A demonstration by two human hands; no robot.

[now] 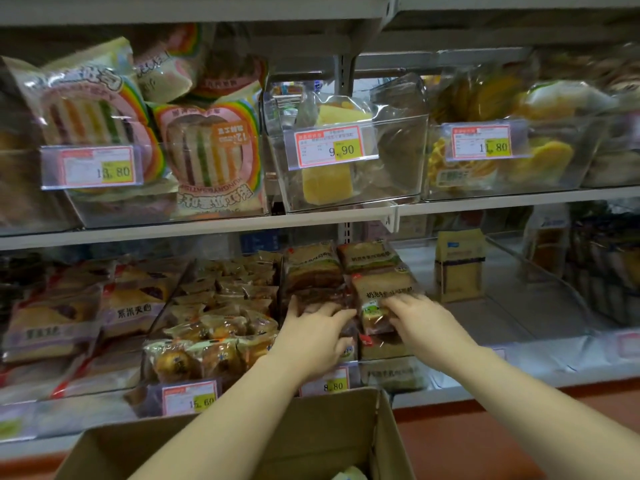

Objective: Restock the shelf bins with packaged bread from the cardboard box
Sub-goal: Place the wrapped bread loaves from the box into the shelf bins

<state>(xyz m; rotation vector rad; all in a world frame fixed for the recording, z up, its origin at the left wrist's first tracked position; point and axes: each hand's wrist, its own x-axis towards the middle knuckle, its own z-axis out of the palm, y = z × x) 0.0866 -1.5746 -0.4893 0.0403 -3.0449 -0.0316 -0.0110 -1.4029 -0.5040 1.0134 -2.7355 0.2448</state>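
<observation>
Clear plastic bins stand in rows on two shelves. At the left end of the upper shelf [207, 225], one bin holds rainbow toast packs [207, 150], at least three, behind a 13.80 tag [91, 167]; its left neighbour is cut off by the frame.

At the left end of the lower shelf [502, 317] lie purple-filled bread packs [69, 317], about four, their print blurred. Beside them are small wrapped buns [214, 306], too many and too blurred to count, with a 15.60 tag [188, 396].

The cardboard box [311, 438] sits below the lower shelf's front edge. Its top is open, its base is cut off, and both forearms hide most of its inside.

The middle bin [408, 375] of the lower shelf carries an 8.80 tag [334, 384]. It holds brown toast packs [367, 254], at least five in two columns, in clear wrap with tan labels and dark print.

The left hand [311, 337] lies on a dark pack in the left column, fingers fairly straight and thumb spread. The right hand [415, 317] grips the bread pack [384, 289] at the front of the right column, fingers curled over its lower label.

On the upper shelf above them, two yellow cake blocks [327, 183] sit behind a 9.90 tag [329, 147].

Further right, one tan bag [459, 265] stands upright near the lower shelf's back edge. Above it, yellow pastries [550, 161] sit behind an 11.80 tag [481, 142]. The dark packs [606, 271] at the right end are too blurred to count.
</observation>
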